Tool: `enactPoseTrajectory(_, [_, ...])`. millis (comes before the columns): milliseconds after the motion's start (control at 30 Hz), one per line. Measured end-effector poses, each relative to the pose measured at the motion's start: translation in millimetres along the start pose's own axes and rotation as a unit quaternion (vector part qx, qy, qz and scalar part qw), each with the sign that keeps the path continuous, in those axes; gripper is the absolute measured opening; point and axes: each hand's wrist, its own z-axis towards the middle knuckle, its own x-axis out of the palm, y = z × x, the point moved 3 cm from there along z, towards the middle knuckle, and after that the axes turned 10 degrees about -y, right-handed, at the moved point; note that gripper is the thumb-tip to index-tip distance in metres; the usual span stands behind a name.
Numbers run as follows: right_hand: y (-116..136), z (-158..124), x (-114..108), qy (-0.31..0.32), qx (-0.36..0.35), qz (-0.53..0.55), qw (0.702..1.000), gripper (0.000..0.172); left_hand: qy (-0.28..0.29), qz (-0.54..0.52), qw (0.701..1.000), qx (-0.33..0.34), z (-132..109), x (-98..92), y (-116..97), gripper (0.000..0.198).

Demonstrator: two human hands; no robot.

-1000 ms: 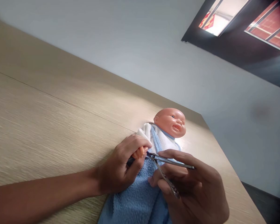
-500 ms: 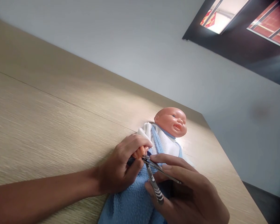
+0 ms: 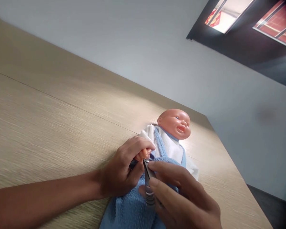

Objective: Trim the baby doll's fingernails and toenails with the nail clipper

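A plastic baby doll point(image 3: 174, 123) in a white top lies on the wooden table point(image 3: 50, 121), its body wrapped in a blue towel point(image 3: 133, 210). My left hand point(image 3: 121, 170) is closed around the doll's small hand point(image 3: 143, 154), pinching its fingers. My right hand point(image 3: 181, 200) grips a metal nail clipper point(image 3: 148, 181), its jaws set right at the doll's fingertips. The lever looks pressed down under my fingers.
A grey-white wall runs behind the table. A dark-framed window point(image 3: 248, 28) sits at the upper right. The table's right edge drops to a dark floor point(image 3: 271, 203).
My right hand has turned the clipper from a spread, open position to closed and brought it up to the doll's fingers. My left hand has stayed put.
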Motion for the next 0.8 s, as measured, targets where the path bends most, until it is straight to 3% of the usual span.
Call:
enactPoseTrajectory(67, [7.4, 1.2, 2.5, -0.005, -0.019, -0.050, 0.999, 0.027, -0.003, -0.001, 1.000, -0.002, 0.3, 0.0, -0.1, 0.028])
enactPoseTrajectory(233, [19.3, 7.7, 9.0, -0.121, -0.033, -0.103, 0.987, 0.026, -0.005, -0.013, 1.000, -0.010, -0.6, 0.5, 0.3, 0.033])
enactPoseTrajectory(433, [21.0, 13.5, 11.4, -0.041, -0.083, -0.102, 0.990, 0.033, -0.001, -0.008, 1.000, -0.015, -1.3, 0.3, 1.0, 0.037])
enactPoseTrajectory(633, [23.5, 14.3, 13.2, -0.100, -0.036, -0.085, 0.991, 0.023, -0.003, -0.009, 1.000, -0.017, -2.0, -0.4, 2.0, 0.037])
enactPoseTrajectory(800, [10.1, 10.3, 3.7, 0.034, -0.092, -0.036, 0.995, 0.030, 0.001, -0.004, 1.000, -0.020, -1.0, 0.3, 1.3, 0.027])
